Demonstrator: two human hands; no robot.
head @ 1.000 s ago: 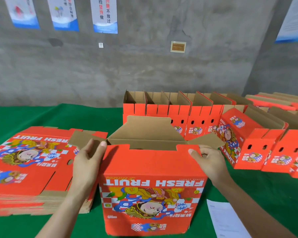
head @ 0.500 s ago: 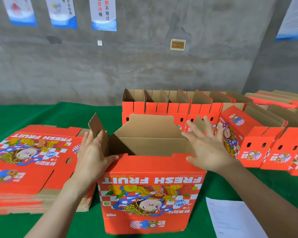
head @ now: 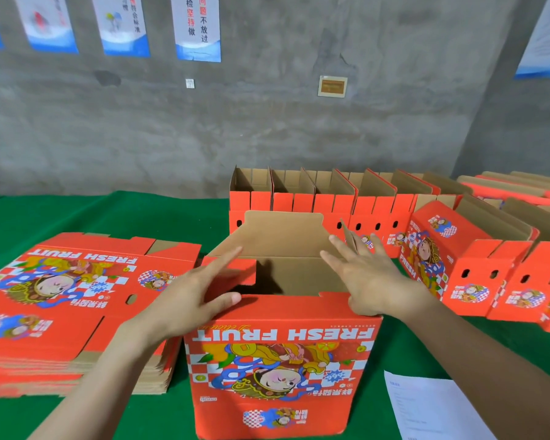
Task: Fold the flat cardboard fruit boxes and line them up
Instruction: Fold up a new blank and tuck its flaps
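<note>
While a second ago both side flaps of the fruit box [head: 283,360] lay spread outward, you have now swung the left side flap [head: 245,271] down over the opening, red face up. Your left hand [head: 197,300] lies flat on it: that grip is open, fingers straight, pressing and clasping nothing. Your right hand [head: 372,281] has an equally open grip, fingers spread against the right side flap [head: 348,236], which has risen to near upright but is not yet down. The box stands on the green counter [head: 140,414] right in front of you, just beside the stack of flat boxes [head: 70,296] on your left and in front of the row of folded boxes [head: 331,204]. As I judge it, this end is half closed: the right flap should follow, then the tall rear flap [head: 283,236], before the box joins the row
</note>
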